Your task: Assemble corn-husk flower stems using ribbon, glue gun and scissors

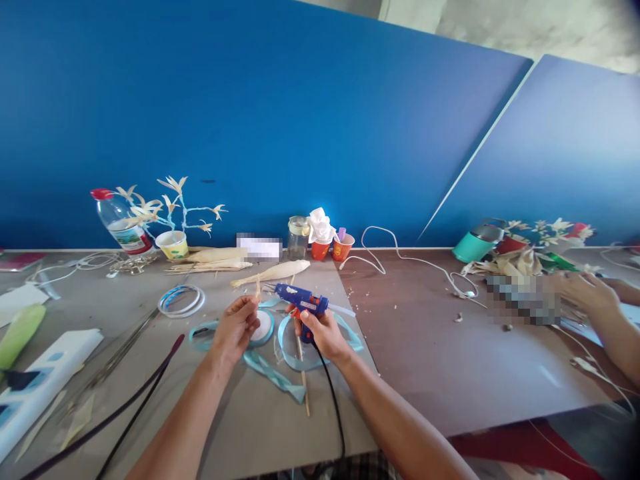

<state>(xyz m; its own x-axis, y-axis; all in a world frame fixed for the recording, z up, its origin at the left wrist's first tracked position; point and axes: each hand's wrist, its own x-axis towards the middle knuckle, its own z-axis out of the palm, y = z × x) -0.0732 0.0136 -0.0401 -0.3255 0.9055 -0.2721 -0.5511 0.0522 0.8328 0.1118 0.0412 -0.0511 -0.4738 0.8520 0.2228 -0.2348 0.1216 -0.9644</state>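
Note:
My right hand [320, 332] grips a blue hot glue gun [303, 298] by its handle, a finger at the orange trigger. The nozzle points left, close to a small pale strip of dried husk [258, 289] that my left hand [241, 325] pinches upright between its fingertips. Whether the nozzle touches the strip I cannot tell. Beneath my hands lie a spool of light-blue ribbon [271, 331], a loose ribbon length [280, 381] and a thin wooden stick [305, 383]. The gun's black cord [334, 400] runs down over the table's front edge.
Pale husk bundles [273, 272], a glass jar [299, 243] and red paper cups [343, 249] line the back. Husk flowers stand in a yellow cup [173, 245] beside a plastic bottle [125, 230]. A white power strip [50, 383] lies left. Another person's hands [583, 293] work at the right.

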